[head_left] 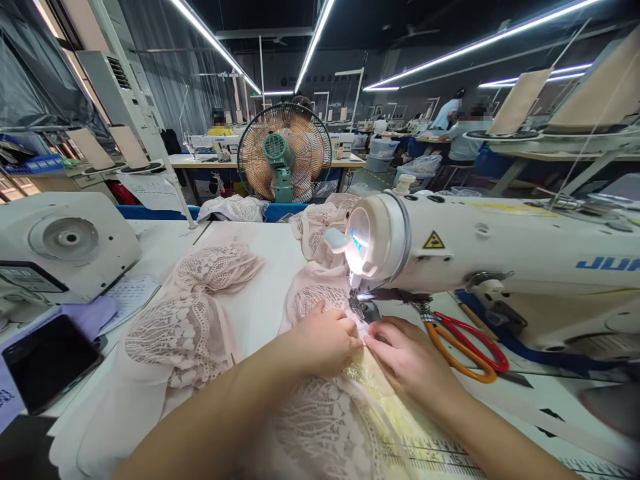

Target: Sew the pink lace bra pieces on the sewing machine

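A pale pink lace garment piece [320, 293] lies under the presser foot [356, 303] of a white sewing machine [450, 233]. My left hand [327, 339] rests on the lace just in front of the foot, fingers curled down onto the fabric. Close beside it, my right hand [407, 347] pinches the fabric edge between thumb and forefinger. More of the lace hangs toward me below my left hand. The machine's lamp lights the spot around the foot.
More lace pieces [180, 333] lie left. A black phone [50, 363] sits on purple paper. Scissors with orange and red handles [465, 347] lie right of my right hand. A large fan [285, 153] stands beyond the table; people work at the back right.
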Demonstrator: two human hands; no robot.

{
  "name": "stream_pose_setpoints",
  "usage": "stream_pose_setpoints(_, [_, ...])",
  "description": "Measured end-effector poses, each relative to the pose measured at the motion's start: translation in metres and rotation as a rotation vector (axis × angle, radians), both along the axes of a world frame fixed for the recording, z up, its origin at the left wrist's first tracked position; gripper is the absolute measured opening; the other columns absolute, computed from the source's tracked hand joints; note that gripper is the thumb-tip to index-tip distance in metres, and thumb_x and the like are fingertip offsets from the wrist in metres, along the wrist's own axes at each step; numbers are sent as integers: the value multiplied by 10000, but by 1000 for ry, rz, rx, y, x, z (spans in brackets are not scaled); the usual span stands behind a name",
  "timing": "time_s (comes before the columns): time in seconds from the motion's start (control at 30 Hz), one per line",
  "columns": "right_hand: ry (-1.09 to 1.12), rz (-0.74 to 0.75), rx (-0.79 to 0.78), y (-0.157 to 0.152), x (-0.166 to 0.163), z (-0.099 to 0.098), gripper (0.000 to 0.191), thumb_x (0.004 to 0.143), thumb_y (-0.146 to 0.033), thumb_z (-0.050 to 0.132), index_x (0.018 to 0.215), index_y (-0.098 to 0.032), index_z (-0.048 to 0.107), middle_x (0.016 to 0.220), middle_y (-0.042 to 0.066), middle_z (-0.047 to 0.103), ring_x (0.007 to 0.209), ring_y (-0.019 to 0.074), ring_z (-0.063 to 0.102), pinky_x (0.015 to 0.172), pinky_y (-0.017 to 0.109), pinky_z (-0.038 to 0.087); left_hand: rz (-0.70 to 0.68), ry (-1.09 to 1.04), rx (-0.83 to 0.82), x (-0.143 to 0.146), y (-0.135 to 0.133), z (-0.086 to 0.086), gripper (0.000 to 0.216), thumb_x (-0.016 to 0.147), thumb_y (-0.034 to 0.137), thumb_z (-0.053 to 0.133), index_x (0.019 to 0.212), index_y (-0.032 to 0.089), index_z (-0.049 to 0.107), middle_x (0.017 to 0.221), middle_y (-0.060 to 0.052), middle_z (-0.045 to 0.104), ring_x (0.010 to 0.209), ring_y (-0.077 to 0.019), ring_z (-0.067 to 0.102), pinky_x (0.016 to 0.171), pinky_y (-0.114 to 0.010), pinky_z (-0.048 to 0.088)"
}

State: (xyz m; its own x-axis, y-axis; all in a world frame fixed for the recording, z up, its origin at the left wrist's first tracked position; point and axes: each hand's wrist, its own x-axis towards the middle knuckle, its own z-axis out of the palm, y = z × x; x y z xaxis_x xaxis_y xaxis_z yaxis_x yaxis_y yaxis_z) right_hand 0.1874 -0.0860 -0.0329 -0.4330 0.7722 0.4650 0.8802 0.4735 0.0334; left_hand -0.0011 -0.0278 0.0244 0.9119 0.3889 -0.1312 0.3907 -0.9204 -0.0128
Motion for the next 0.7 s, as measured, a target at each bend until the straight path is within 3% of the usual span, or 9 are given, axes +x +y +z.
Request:
stream_pose_setpoints(0.27, [13,-40,85,7,0,-10,315,856,-175,407,1002,-161,685,936,130,592,913,271,521,772,386,448,-7,-18,49,-2,18,-9,329,844,200,530,1168,231,583,1239,-83,564,1172,-269,441,1004,-564,332])
stream_pose_setpoints(0.57, [-14,-55,118,9,1,-12,300,833,-151,430,989,-133,686,907,145,573,864,275,519,740,387,456,48,-77,112,-1,29,-16,261,872,185,477,1090,216,618,1238,-69,576,1244,-276,376,1035,-571,282])
stream_pose_setpoints(0.7, [13,-68,99,9,1,-14,292,832,-150,429,981,-135,679,919,142,564,876,278,522,750,400,457,101,-96,155,0,32,-18,305,874,172,459,1143,206,600,1292,-97,542,1339,-305,267,1044,-644,221])
